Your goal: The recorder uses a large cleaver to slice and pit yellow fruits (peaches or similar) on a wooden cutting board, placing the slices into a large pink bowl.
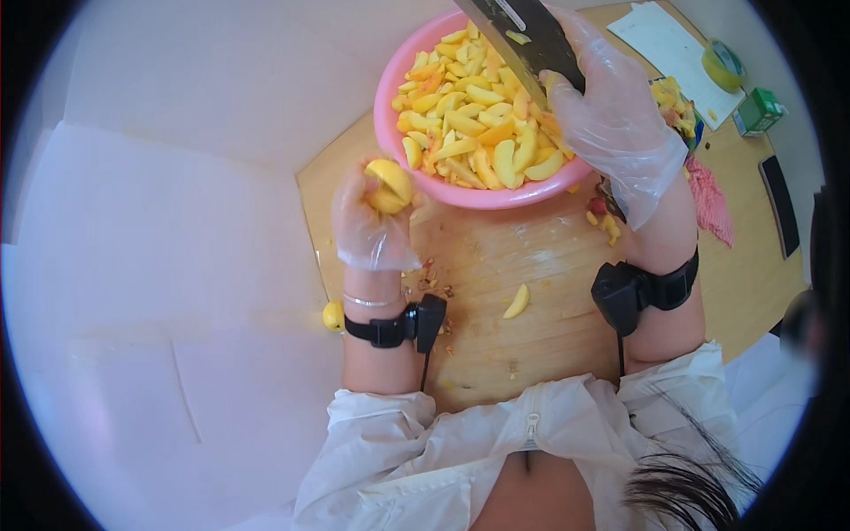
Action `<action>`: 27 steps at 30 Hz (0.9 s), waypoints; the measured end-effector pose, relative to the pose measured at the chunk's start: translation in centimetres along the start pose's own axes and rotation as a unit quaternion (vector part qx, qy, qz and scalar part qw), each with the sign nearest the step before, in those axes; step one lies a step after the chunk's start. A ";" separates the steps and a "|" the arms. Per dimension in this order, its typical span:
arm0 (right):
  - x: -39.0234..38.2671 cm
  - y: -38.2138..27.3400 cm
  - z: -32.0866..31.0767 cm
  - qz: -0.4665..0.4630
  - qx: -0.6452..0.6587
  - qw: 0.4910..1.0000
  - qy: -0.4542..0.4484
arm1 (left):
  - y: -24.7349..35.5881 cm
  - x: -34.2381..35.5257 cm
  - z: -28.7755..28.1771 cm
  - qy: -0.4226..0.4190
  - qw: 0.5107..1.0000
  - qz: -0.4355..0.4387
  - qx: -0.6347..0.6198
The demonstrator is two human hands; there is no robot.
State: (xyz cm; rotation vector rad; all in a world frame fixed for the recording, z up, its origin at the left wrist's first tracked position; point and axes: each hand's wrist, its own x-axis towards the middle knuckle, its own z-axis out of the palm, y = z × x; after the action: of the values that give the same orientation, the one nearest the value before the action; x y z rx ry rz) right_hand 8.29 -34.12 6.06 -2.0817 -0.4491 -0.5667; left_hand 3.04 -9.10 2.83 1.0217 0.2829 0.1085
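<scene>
My left hand (361,217), in a clear plastic glove, is closed around a peeled yellow peach (390,184) with cuts in its flesh. It is just left of a pink basin (383,111) heaped with yellow peach slices (478,124). My right hand (611,111), gloved the same way, grips a broad dark-bladed kitchen knife (531,44) over the basin's right side. A small bit of peach (518,37) clings to the blade. The knife's handle is mostly hidden by my fingers.
A wooden board (496,257) bears a loose peach slice (516,301) and pit scraps (431,276). A whole yellow fruit (333,316) sits by my left forearm. At right are a tape roll (724,65), green box (760,112), pink cloth (710,203) and phone-like black object (778,208).
</scene>
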 end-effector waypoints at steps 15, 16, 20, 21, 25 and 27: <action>0.0 -1.7 -2.0 0.050 0.083 0.995 0.005 | 0.7 5.7 4.1 0.029 0.965 -0.003 0.259; 0.0 -1.7 -2.0 0.049 0.083 0.995 0.004 | 0.9 5.4 4.4 0.027 0.963 -0.016 0.268; -0.1 -1.9 -1.5 0.059 0.047 0.997 0.008 | 1.4 4.5 4.7 0.045 0.952 0.017 0.303; -0.2 -1.9 -1.4 0.009 0.027 0.999 0.040 | 1.7 3.9 4.6 0.046 0.952 0.016 0.303; -0.2 -1.3 -1.5 0.005 0.027 1.000 0.014 | 1.5 -1.6 4.6 -0.123 0.843 -0.036 0.523; -0.2 -0.8 -0.7 -0.060 -0.020 0.998 0.018 | -0.1 -3.7 3.1 -0.221 0.741 0.011 0.634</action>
State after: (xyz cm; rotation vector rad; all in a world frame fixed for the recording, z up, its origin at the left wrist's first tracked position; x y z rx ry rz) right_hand 7.59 -34.37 6.83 -2.0894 -0.5488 -0.6875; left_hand 0.35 -12.56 4.94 2.3720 -0.1617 -0.3748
